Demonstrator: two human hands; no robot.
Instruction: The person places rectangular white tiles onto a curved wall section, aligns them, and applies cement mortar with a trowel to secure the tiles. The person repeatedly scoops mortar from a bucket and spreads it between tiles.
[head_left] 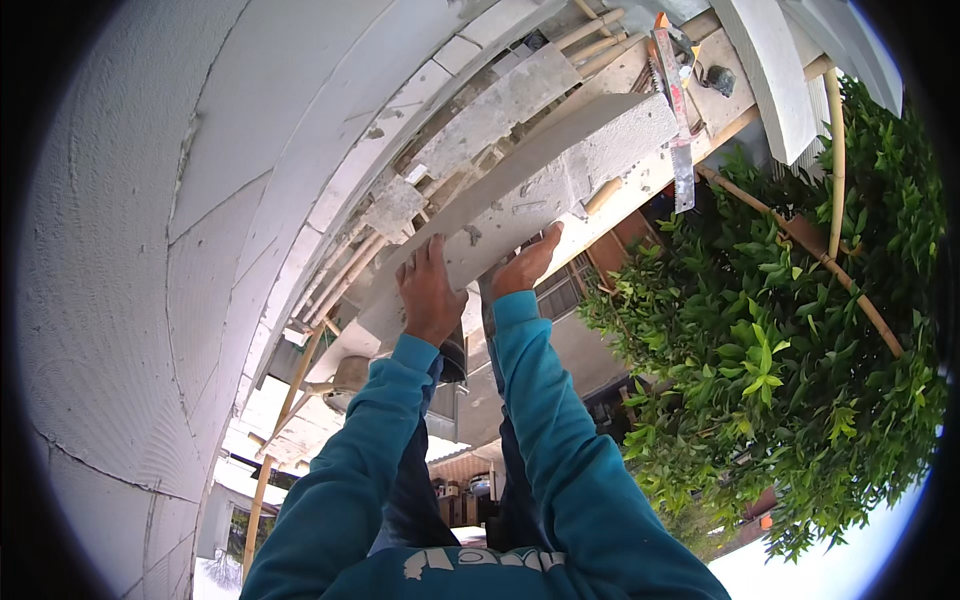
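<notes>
A long, pale grey concrete block (515, 215) lies slantwise on the planks ahead of me, with chips and scuffs on its surface. My left hand (432, 295) rests on the block's near part, fingers slightly apart and laid on its face. At the block's right edge, my right hand (527, 263) is curled round the side; some of its fingers are hidden. Beyond the block's far end lies a hand saw (679, 130) with a toothed blade and an orange-and-black handle. A small dark object (718, 80) sits beside it.
On the left rises a pale block wall (130, 250) with visible joints. Bamboo poles (345, 275) and mortar-spattered boards (500, 110) run alongside it. White slabs (770, 80) stand at the far right. Leafy branches (770, 350) fill the right, and a drop opens beneath the planks.
</notes>
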